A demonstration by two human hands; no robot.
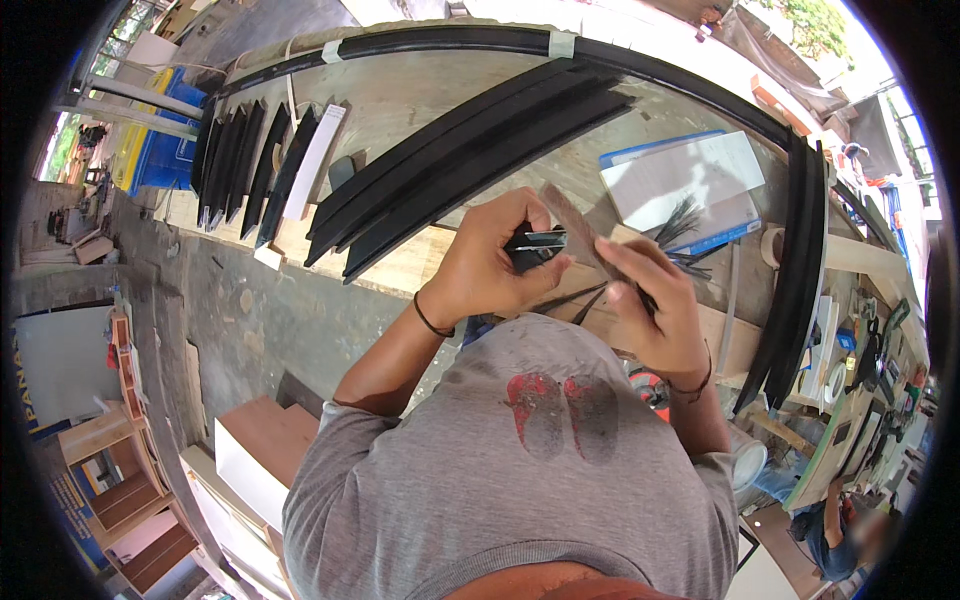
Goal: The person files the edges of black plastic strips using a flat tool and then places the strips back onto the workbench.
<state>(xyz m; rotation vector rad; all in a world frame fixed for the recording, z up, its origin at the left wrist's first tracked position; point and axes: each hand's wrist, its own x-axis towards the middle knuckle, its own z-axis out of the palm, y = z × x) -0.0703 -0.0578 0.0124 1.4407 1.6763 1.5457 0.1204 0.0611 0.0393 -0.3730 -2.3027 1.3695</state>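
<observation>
My left hand (490, 255) is closed around a short black profile piece (522, 250) with a shiny, pale cut end. In my right hand (655, 300) is a flat brownish file-like bar (575, 220), gripped between thumb and fingers. The bar slants up and left, close beside the profile's shiny end; whether they touch I cannot tell. Most of the black piece is hidden by my left fingers. Below and between the hands, thin dark strips (575, 300) lie on the workbench (415, 255). A black bristle bundle (680, 220) lies beyond my right hand.
Long black profiles (470, 150) lie across the bench, with shorter ones (240, 150) at the left. More black lengths (795, 270) border the right side. White sheets (680, 170) rest on a blue-edged packet. Wooden cabinets (105, 460) stand lower left; another person (830, 535) is at lower right.
</observation>
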